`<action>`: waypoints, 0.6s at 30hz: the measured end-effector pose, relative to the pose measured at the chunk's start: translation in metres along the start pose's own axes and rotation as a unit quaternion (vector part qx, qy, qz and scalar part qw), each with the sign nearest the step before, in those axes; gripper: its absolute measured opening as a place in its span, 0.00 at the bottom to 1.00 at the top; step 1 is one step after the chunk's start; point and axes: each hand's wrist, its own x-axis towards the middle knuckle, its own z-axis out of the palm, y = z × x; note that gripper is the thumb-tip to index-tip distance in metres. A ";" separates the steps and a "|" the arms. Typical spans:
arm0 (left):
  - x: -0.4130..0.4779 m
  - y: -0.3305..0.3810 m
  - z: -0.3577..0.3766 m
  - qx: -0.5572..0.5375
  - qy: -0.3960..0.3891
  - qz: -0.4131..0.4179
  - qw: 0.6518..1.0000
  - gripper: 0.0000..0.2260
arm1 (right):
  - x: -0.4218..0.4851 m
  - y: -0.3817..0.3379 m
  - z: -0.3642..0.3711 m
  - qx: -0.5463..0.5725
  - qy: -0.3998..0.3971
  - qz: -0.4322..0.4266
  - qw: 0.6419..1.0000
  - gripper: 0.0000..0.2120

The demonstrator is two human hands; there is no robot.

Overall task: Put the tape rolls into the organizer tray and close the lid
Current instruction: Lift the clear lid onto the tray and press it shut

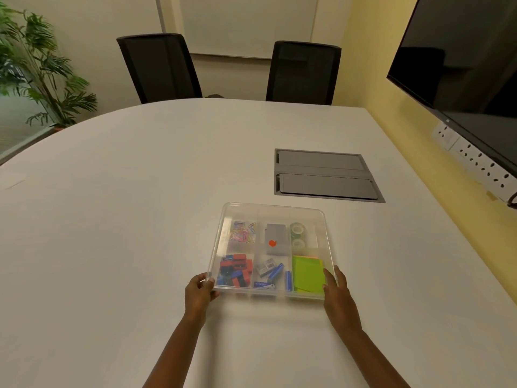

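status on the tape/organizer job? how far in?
Done: two tape rolls sit in the far right compartment of the organizer tray.
In hand: the translucent lid lies over the tray; left hand and right hand grip its near corners.
Left: I cannot tell whether the lid is fully seated, so maybe a final press, then let go.

Organizer tray (330, 242) w/ lid (275, 212): clear, slightly frosted plastic, smooth. Table (140, 205), centre frame: matt white, smooth. Hatch (326, 175) right of centre: matt grey, metal-like. Chairs (159, 67) up top: black mesh fabric. Screen (470, 60) upper right: glossy black.
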 end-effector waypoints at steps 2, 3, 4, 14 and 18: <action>0.000 -0.001 -0.001 0.038 0.006 0.013 0.999 0.14 | 0.001 0.001 -0.002 0.013 -0.005 -0.002 1.000 0.20; 0.000 -0.001 -0.001 0.063 0.012 0.024 0.998 0.14 | 0.003 0.001 -0.004 0.016 -0.009 -0.004 1.000 0.20; 0.000 -0.001 -0.001 0.091 0.020 0.036 0.995 0.14 | 0.005 0.001 -0.006 0.018 -0.014 -0.004 1.000 0.20; 0.033 0.039 0.017 0.239 0.019 0.086 0.967 0.14 | 0.050 -0.013 -0.021 0.057 -0.028 -0.001 0.998 0.20; 0.056 0.057 0.027 0.252 0.015 0.081 0.964 0.13 | 0.083 -0.022 -0.026 0.096 -0.002 0.021 0.995 0.18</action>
